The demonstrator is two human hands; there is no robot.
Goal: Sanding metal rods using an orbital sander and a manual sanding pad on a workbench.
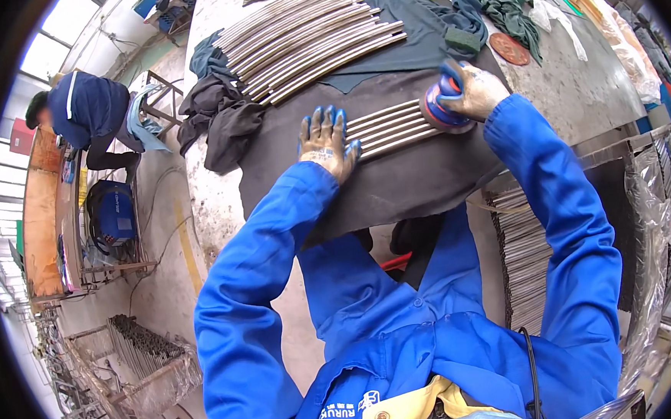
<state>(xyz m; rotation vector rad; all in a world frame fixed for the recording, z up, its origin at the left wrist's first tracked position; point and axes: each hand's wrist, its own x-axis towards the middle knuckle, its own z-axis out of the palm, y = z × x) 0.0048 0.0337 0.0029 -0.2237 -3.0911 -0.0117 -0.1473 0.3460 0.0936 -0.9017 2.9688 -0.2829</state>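
A short row of several thin metal rods (392, 130) lies side by side on a dark cloth (440, 168) in front of me. My left hand (325, 142), in a grey-and-blue work glove, rests flat at their left ends with its fingers stretched out. At the right ends, my right hand (480, 91), gloved alike, is closed around a round blue-and-red hand tool (446, 104). That tool sits on the rods; its underside is hidden. Beyond the cloth, a larger stack of long metal rods (306, 35) lies across the table.
Crumpled dark cloths (219, 120) lie left of the rods. A green sponge-like block (461, 40), a reddish disc (510, 49) and rags (504, 15) are at the back right. Bundled rods (527, 259) stand below right. Another person (91, 109) bends over at the far left.
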